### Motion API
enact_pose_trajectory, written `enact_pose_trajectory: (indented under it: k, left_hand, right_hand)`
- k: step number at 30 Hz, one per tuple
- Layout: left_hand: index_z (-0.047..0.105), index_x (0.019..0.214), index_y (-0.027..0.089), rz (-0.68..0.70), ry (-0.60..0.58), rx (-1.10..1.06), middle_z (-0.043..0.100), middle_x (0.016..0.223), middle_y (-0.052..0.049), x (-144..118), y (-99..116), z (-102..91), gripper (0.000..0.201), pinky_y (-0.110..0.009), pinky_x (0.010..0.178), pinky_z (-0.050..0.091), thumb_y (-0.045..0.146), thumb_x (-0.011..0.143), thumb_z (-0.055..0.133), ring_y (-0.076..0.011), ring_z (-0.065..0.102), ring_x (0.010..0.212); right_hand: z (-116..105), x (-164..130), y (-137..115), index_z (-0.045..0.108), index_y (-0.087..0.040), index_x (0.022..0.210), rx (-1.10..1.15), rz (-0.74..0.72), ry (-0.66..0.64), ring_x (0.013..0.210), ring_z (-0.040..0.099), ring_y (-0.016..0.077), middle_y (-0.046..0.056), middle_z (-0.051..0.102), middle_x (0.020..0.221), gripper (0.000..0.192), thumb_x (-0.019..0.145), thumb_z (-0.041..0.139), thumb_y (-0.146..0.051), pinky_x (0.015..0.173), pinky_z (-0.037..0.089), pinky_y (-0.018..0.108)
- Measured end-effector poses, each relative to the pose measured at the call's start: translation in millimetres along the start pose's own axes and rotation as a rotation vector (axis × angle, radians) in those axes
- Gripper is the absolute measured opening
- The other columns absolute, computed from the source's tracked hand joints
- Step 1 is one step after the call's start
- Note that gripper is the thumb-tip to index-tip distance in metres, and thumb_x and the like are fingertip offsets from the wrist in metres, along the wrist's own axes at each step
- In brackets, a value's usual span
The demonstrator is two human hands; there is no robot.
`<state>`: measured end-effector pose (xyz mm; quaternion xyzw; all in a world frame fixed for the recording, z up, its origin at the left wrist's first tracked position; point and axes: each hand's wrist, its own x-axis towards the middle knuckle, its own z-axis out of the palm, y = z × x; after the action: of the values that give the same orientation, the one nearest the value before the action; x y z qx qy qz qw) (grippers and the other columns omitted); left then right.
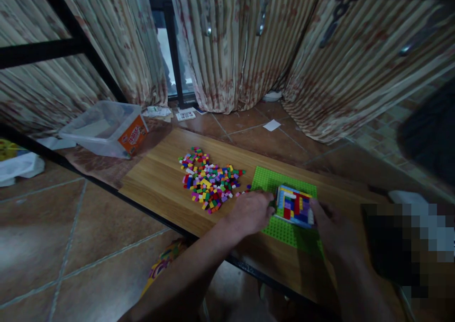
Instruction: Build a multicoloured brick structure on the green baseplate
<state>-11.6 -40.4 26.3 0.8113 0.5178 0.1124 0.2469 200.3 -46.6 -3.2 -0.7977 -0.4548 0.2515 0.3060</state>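
A rectangular toy brick build (294, 207), with a pale blue and white rim and red, blue, yellow and purple bricks inside, is on a green studded baseplate (280, 231). My left hand (253, 211) is at its left side, fingers curled together over the plate; what they hold, if anything, is hidden. My right hand (330, 225) grips the right side of the build, thumb along its edge, other fingers mostly out of sight. Left of the plate lies a loose pile of small coloured bricks (212, 182), a few of them close to my left hand.
The wooden table (152, 175) has a dark front edge. A clear plastic box (95, 132) with an orange label stands beyond its left end. Striped curtains (234, 52) hang behind, and papers (185, 115) lie on the tiled floor. A black metal frame (39, 52) crosses the upper left.
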Motion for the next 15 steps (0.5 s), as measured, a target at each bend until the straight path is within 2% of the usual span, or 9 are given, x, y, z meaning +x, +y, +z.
enact_pose_trajectory:
  k: [5,10,15]
  left_hand:
    - [0.067,0.104,0.017,-0.028,0.080,-0.031,0.072,0.098,-0.009,4.3,-13.2,-8.2,0.024,-0.034,0.085,0.053,0.023,0.089,0.049,-0.0223,0.068,0.091]
    - [0.071,0.084,0.014,-0.090,0.207,-0.094,0.071,0.079,-0.004,0.3,-52.5,-38.0,0.027,-0.025,0.073,0.049,0.009,0.083,0.044,-0.0165,0.065,0.075]
    - [0.074,0.081,0.015,-0.165,0.088,-0.130,0.071,0.075,-0.003,-16.7,-92.9,-62.5,0.024,-0.021,0.066,0.047,0.004,0.068,0.057,-0.0157,0.063,0.073]
  right_hand:
    - [3.2,0.8,-1.3,0.075,-0.017,0.090,-0.087,-0.064,0.036,0.070,0.066,0.0267,0.010,0.073,0.078,0.048,0.074,0.056,-0.058,0.061,0.047,0.036]
    - [6.4,2.6,0.9,0.075,-0.016,0.094,-0.100,-0.078,0.036,0.072,0.066,0.0278,0.011,0.073,0.081,0.052,0.076,0.054,-0.059,0.062,0.047,0.037]
    - [5.3,3.9,3.6,0.075,-0.016,0.098,-0.078,-0.083,0.010,0.075,0.066,0.0281,0.011,0.074,0.085,0.054,0.077,0.053,-0.060,0.065,0.047,0.037]
